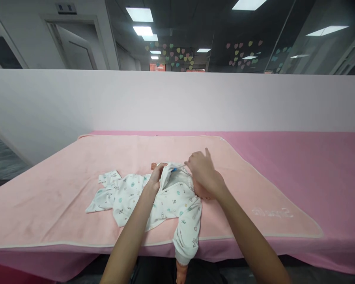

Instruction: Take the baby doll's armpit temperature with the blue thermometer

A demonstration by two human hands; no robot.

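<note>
Head view: a doll [173, 203] in a white printed suit [165, 211] lies across the counter [307, 173], head [200, 192] to the right, the suit's legs [102, 199] to the left.
Near sleeve [187, 232]: hangs over the front edge, the doll's near hand [182, 273] showing below; good handling would mean not letting that arm drag the body forward.
Suit front: gapes between the person's hands; a small, gentle lift of cloth seems better than a tug, so the body lies level.
Left hand [156, 177]: curled nearly closed, gripping the edge of the loose flap [166, 176]; a steady hold there should give the other hand a clear opening.
Right hand [201, 167]: fingers gathered on a thin pale stick [182, 166], one finger raised; a light grip and a low angle look wisest.
Blue end [174, 169]: sits at the flap, toward the left hand; what the stick is cannot be told, so it is best kept in sight and moved slowly.
Doll's place: chest between and just below both hands, head partly hidden under the right wrist, which ought not to press down.
Far hand of the doll [154, 166]: pokes out just beside the left hand.
Blanket [62, 173]: pale pink, spread under the doll.
Wall [177, 102]: plain white, behind the counter.
</note>
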